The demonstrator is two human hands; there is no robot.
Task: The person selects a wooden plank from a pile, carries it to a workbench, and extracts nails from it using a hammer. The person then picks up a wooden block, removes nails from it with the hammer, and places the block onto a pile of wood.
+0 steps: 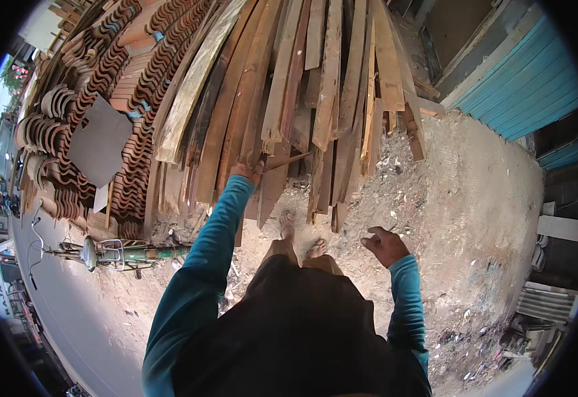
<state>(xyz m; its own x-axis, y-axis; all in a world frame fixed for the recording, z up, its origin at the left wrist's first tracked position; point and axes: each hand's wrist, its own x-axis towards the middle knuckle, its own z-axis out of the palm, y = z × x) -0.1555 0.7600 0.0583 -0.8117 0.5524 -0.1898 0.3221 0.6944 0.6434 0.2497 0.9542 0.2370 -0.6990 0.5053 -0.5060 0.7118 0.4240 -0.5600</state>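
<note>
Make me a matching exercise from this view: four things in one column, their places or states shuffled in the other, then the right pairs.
Things:
1. left hand
2. right hand
3. curved roof tiles
4. bicycle

Places and states:
A. stacked in rows, to the left of the wooden planks in the picture
B. apart from the wood, above the dirt ground, holding nothing visible
C. partly green, in the picture's left half, below the stacked rows
D. at the near ends of the planks

Right pairs: 1-D, 2-B, 3-A, 4-C

Dusty dirt ground [464,205] — pale chips [395,161], small debris [466,339] strewn across it.
</note>
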